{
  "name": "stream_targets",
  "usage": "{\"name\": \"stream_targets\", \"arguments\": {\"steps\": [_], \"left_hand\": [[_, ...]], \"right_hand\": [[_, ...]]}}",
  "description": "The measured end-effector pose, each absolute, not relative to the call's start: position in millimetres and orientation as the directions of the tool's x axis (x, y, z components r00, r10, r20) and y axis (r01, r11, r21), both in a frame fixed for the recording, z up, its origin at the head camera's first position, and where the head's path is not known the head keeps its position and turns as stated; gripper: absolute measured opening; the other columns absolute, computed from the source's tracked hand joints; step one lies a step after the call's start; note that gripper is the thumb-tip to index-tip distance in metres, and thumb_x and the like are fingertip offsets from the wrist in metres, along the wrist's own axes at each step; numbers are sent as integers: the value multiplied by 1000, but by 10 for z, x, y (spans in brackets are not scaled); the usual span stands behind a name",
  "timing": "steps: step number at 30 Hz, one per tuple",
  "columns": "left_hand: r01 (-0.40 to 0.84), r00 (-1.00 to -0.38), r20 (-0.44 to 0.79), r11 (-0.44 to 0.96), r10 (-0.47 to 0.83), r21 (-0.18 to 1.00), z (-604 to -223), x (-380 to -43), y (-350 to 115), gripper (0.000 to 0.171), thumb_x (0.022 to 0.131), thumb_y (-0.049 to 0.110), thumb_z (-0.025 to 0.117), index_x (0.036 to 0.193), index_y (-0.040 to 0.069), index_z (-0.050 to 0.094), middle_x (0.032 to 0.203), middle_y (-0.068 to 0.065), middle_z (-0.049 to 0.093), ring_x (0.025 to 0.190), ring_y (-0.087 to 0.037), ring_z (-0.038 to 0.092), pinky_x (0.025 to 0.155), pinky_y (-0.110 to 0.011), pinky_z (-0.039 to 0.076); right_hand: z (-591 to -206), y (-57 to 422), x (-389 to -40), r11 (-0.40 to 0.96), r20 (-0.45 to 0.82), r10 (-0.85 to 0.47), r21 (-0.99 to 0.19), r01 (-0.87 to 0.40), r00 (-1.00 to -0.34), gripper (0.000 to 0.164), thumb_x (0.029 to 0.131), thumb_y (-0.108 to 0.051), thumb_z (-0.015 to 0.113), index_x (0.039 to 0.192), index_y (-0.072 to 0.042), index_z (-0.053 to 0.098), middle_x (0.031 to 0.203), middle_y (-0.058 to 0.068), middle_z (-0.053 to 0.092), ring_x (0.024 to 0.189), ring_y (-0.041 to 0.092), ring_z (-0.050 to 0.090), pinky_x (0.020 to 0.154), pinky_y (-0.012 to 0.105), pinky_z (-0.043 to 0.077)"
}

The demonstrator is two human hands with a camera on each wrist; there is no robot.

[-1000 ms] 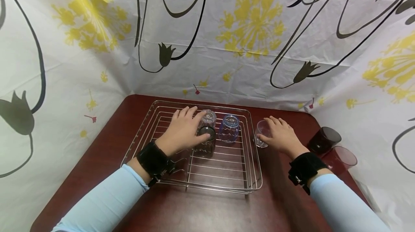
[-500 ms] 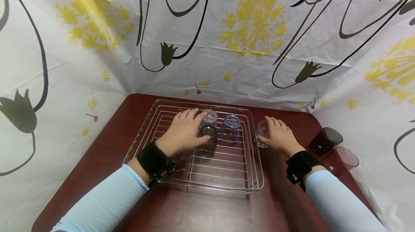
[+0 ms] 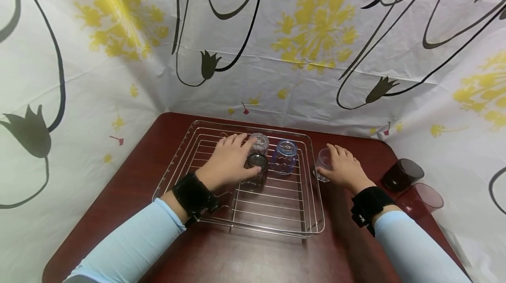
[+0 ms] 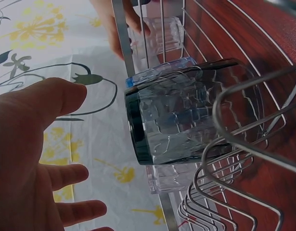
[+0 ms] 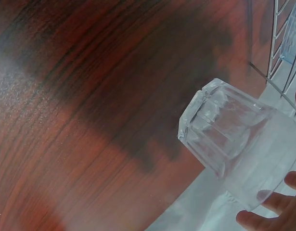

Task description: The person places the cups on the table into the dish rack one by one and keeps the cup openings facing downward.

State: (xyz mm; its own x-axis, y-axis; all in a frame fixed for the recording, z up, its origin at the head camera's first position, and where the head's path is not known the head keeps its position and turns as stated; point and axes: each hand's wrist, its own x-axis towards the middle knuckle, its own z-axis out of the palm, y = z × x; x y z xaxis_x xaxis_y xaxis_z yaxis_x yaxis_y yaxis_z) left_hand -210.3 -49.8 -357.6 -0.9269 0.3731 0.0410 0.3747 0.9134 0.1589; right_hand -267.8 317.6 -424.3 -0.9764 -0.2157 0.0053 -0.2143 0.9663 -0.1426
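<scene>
My left hand (image 3: 227,160) hovers with spread fingers beside an upside-down grey glass (image 4: 186,115) on the wire dish rack (image 3: 269,230). In the left wrist view a gap shows between its fingers and that glass. Behind the grey glass stands an upturned clear glass (image 3: 260,141), and to its right an upturned blue glass (image 3: 284,160). My right hand (image 3: 345,169) holds another clear glass (image 5: 234,130), rim up, just outside the rack's right side. Its fingertips lie at the rim in the right wrist view; the thumb is mostly cut off there.
At the table's right edge, beyond my right wrist, are a dark glass (image 3: 401,175) and a reddish glass (image 3: 421,199). The rack stands on a dark red wooden table (image 3: 253,259). A patterned white sheet (image 3: 245,81) hangs around the back and sides.
The head view has shifted slightly. My right hand and its clear glass are a little closer to the rack; the left hand keeps its place by the grey glass.
</scene>
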Motion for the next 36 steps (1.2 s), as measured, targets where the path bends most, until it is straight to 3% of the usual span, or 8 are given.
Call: {"name": "stream_targets", "arguments": {"steps": [10, 17, 36], "left_hand": [[372, -928, 56, 912, 368, 173, -3605, -2102, -520, 88, 88, 65, 61, 158, 24, 31, 161, -14, 31, 146, -39, 31, 118, -59, 24], [373, -928, 63, 911, 368, 176, -3622, -2103, -522, 88, 87, 65, 63, 158, 22, 32, 159, -15, 34, 145, -39, 34, 118, -58, 26], [365, -931, 56, 909, 362, 201, -3624, -2097, -488, 91, 87, 69, 60, 158, 21, 31, 159, -15, 35, 146, -37, 33, 118, -58, 26]], "right_hand": [[-4298, 3223, -2705, 964, -37, -211, -171, -202, -977, 86, 98, -52, 55, 158, -3, 18, 154, 32, 25, 134, 59, 30, 99, 74, 35], [-4279, 3212, -2665, 961, -23, -213, -187, -205, -977, 84, 95, -46, 61, 157, -4, 22, 148, 34, 29, 131, 59, 34, 93, 71, 42], [-4092, 3351, -2566, 948, 42, -246, -197, -249, -968, 83, 93, -39, 65, 155, -3, 24, 144, 36, 31, 129, 60, 33, 95, 71, 40]]}}
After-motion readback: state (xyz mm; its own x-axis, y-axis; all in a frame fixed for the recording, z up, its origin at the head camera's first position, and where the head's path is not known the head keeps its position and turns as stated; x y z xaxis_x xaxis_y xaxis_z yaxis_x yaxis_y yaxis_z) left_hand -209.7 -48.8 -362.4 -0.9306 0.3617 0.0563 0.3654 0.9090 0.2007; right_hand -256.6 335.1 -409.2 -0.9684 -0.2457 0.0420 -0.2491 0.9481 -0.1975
